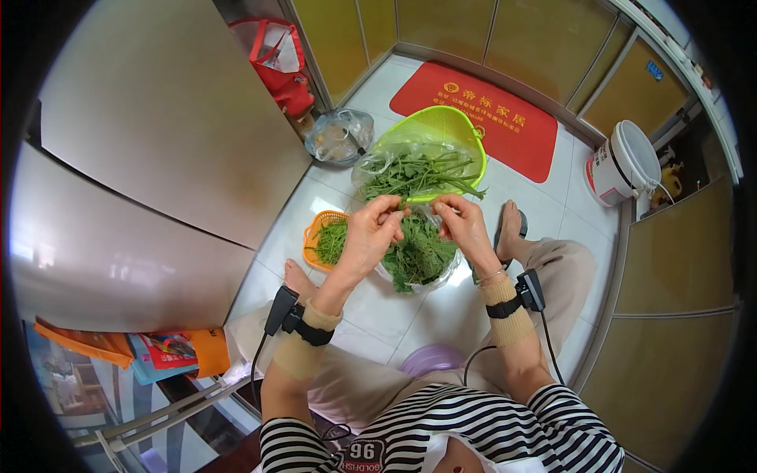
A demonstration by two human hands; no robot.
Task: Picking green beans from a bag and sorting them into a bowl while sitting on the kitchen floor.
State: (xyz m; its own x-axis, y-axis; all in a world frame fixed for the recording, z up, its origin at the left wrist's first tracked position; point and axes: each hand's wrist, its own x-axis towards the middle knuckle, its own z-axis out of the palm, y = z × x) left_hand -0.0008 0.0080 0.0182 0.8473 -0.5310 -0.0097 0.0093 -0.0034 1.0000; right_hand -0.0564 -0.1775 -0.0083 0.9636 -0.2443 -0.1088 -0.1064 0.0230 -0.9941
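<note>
My left hand (374,232) has its thumb and fingers pinched on a small piece of green stem (404,204). Level with it on the right, my right hand (464,223) has thumb and fingertips drawn together; whether anything thin is between them is too small to tell. Below both hands, leafy greens (417,254) fill a clear plastic bag (450,273) on the floor. Just beyond, long leafy stems (423,171) lie on clear plastic in a tilted lime-green basket (455,121). An orange basket (310,239) left of my left hand holds cut green stems (331,241).
A tied plastic bag (340,139) sits by the steel refrigerator (159,130). Beyond the lime basket lies a red mat (526,136) bearing writing. A white bucket (621,162) stands right, near the cabinets (674,266). A purple stool (433,359) shows between my legs.
</note>
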